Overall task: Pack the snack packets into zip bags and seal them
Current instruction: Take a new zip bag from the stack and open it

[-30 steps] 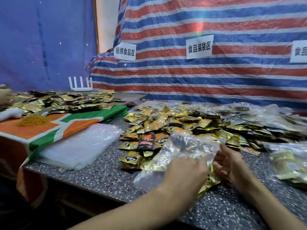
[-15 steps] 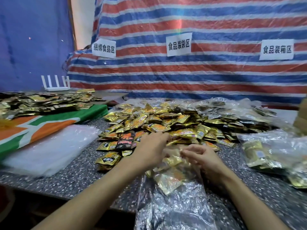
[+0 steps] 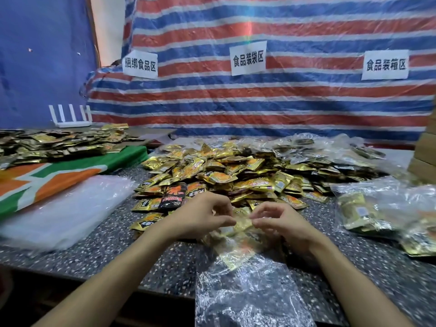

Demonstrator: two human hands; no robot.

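A clear zip bag (image 3: 250, 286) lies in front of me, its lower part hanging over the near table edge, with gold snack packets showing inside near its mouth. My left hand (image 3: 203, 215) and my right hand (image 3: 280, 223) pinch the bag's top edge from either side, fingertips close together. Just beyond them a large heap of gold and orange snack packets (image 3: 236, 173) covers the speckled table (image 3: 113, 241).
A stack of empty clear bags (image 3: 61, 208) lies at the left beside an orange-green cloth (image 3: 54, 175) bearing more packets. Filled bags (image 3: 387, 213) sit at the right, cardboard boxes (image 3: 424, 159) behind them. A striped tarp with paper signs hangs at the back.
The bag came down from being held up over the pile and now lies flat, draped over the near edge. Both hands moved to its mouth and drew together.
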